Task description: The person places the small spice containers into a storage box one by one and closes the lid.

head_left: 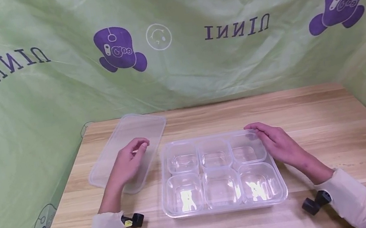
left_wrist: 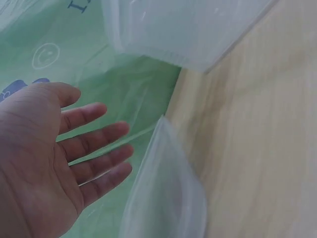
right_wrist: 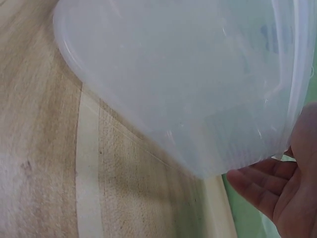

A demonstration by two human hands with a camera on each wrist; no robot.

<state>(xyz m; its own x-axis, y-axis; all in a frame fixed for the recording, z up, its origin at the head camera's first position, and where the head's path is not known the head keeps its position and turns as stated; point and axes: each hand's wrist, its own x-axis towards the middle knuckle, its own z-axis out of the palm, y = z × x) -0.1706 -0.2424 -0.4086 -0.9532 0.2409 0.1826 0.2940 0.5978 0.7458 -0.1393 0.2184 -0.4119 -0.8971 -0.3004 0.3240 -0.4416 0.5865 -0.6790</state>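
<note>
A clear plastic storage box (head_left: 226, 210) sits on the table with several small square clear containers (head_left: 221, 188) inside, in two rows. My right hand (head_left: 279, 144) grips its far right corner, with fingers round the back. In the right wrist view, the right hand (right_wrist: 282, 191) has its fingertips right at the lower corner of the box (right_wrist: 173, 84). A flat translucent lid (head_left: 135, 132) lies to the left of the box. Over this lid is my left hand (head_left: 129, 161), fingers loosely bent, holding nothing. The left wrist view shows the left hand (left_wrist: 44, 153) palm visible, fingers spread.
The wooden table (head_left: 314, 116) extends to both sides of the box. Green printed fabric (head_left: 191, 76) hangs behind the table and along its left and right sides. A small black device (head_left: 316, 203) is on the right wrist, another (head_left: 133, 220) on the left.
</note>
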